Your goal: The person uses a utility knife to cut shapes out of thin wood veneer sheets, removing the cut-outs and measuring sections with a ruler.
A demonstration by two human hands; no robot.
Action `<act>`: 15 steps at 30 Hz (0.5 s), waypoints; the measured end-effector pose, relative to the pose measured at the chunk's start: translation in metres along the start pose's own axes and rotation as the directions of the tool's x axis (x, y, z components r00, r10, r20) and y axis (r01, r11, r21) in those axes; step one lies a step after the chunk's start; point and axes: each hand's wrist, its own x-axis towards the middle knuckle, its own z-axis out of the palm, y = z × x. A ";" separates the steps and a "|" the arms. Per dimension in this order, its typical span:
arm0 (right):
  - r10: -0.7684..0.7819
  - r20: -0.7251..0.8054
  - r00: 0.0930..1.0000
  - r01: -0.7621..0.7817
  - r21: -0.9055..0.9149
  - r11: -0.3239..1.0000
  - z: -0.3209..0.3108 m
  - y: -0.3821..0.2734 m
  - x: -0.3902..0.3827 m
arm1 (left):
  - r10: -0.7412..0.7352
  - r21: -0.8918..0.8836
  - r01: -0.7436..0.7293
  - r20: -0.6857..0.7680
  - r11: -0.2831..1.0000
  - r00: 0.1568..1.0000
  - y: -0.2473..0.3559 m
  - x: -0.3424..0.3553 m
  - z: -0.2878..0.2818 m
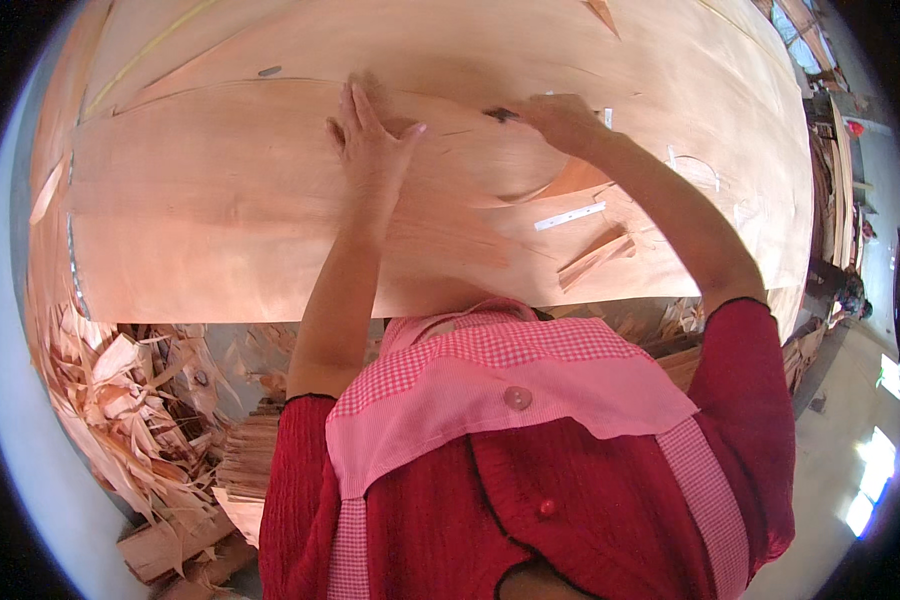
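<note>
A large sheet of thin wood veneer (190, 210) covers the work surface before me. My left hand (370, 130) lies on it with the fingers spread and holds nothing. Farther right, my right hand (562, 122) is closed around a small dark tool (500, 115), whose tip is at the sheet; its exact kind is too small to make out. Between and below the hands a curved cut or edge shows in the veneer. A white tape strip (570, 215) and a loose veneer scrap (596, 256) lie nearer to me, by my right forearm.
A small dark piece (270, 71) rests on the sheet at the far left. Torn veneer scraps (120, 370) heap up below the left edge, beside stacked veneer pieces (247, 455). More sheets (830, 190) stand along the right, where a person (852, 297) is partly visible.
</note>
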 end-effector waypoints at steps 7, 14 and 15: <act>-0.167 -0.138 0.976 0.181 0.101 0.978 0.003 -0.070 0.096 | 0.001 -0.002 -0.001 -0.017 1.000 1.000 0.009 0.000 0.009; 0.241 -0.424 0.873 -0.229 0.081 0.970 0.047 -0.071 -0.023 | -0.051 -0.009 0.050 -0.022 0.999 0.998 -0.003 -0.002 0.003; 0.266 -0.324 0.908 -0.267 0.041 0.963 0.038 -0.069 -0.031 | -0.024 0.013 0.025 -0.018 1.000 1.000 -0.003 -0.003 0.004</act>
